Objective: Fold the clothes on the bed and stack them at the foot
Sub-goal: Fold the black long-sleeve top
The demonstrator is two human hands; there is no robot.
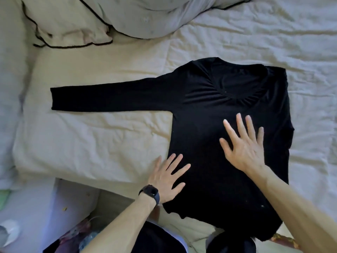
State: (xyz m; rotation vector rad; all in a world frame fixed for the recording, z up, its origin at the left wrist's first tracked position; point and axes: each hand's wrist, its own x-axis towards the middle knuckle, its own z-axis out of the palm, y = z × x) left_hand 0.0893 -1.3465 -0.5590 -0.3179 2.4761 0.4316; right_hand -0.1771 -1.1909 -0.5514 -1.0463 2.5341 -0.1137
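We start with the bed (pixel 109 143), whose cream sheet is soft and heavily creased and carries everything. Along its far edge lie a pale pillow (pixel 73 21) with dark piping and a bulky grey quilt (pixel 145 15). The black long-sleeved top (pixel 209 106) lies flat to the right of the bed's middle, neckline toward the far edge and hem over the near edge. It is a thin, matte knit that puckers finely below the scoop neck. Its one visible sleeve (pixel 109 95) stretches straight toward the left edge. The other side ends in a straight line, so we judge that sleeve already folded in.

The right hand (pixel 244 147) rests flat on the chest, fingers straight and spread, gripping nothing. The left hand (pixel 167 178), likewise released and splayed, presses the body's left edge near the hem, with a dark watch (pixel 150 193) on its wrist.

We take the step to be smoothing before the left fold. We would sweep outward from the centre to clear the puckers, then bring the sleeve across to match the opposite side.
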